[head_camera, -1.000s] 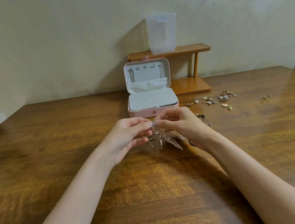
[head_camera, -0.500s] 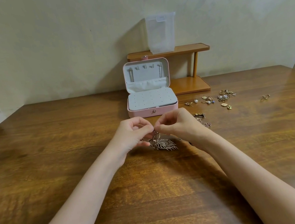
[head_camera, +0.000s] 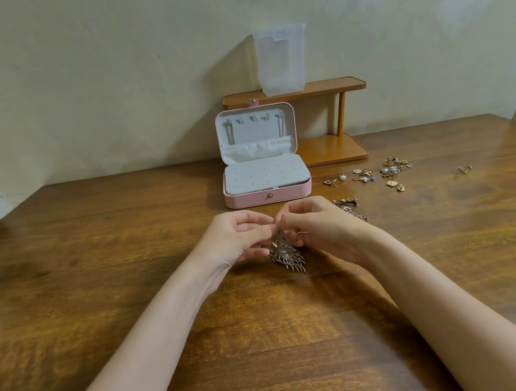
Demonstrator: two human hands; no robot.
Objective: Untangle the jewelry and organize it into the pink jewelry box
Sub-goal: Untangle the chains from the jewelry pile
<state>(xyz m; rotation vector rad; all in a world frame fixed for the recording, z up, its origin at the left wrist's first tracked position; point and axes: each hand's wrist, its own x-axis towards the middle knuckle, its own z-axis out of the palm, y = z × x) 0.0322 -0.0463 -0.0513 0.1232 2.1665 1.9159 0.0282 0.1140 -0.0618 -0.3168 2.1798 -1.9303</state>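
Observation:
A pink jewelry box (head_camera: 268, 196) stands open on the wooden table, its grey pad dotted with holes and chains hanging inside the lid. Just in front of it my left hand (head_camera: 239, 240) and my right hand (head_camera: 316, 227) meet fingertip to fingertip, both pinching the top of a tangle of rose-gold feather-shaped earrings (head_camera: 287, 256). The feather pieces hang below my fingers down to the table. A thin ear hook sticks out by my right fingers.
Loose earrings and small gold pieces (head_camera: 390, 172) lie scattered right of the box, one ring-like piece (head_camera: 463, 169) farther right. More rose-gold jewelry (head_camera: 350, 206) lies behind my right hand. A two-tier wooden shelf (head_camera: 335, 150) with a clear plastic container (head_camera: 281, 59) stands against the wall.
The tangle hung in the air a second ago; both hands have lowered it, and the feather pieces now reach the table. The hands have stayed together.

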